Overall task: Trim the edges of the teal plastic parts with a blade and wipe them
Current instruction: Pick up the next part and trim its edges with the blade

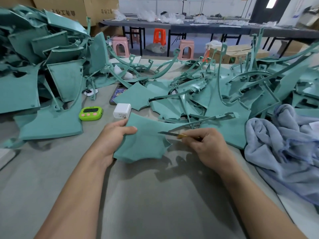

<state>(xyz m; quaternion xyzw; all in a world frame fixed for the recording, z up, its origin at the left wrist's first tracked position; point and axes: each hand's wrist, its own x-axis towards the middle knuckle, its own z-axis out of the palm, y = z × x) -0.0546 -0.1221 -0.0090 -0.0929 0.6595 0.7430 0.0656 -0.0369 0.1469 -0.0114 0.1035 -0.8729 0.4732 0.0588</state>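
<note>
A flat teal plastic part [146, 142] with a curved, notched right edge is held above the grey table. My left hand [114, 135] grips its left edge, thumb on top. My right hand [207, 145] pinches a thin blade [170, 133] with a yellow handle, and the blade's tip lies on the part's upper right edge. A light blue towel [283, 145] lies crumpled at the right, apart from both hands.
Piles of teal parts lie at the left [43, 75] and across the middle and right [215, 94]. A green timer [91, 114], a white charger [122, 111] and a phone [117, 94] sit beyond my left hand. Stools and tables stand behind.
</note>
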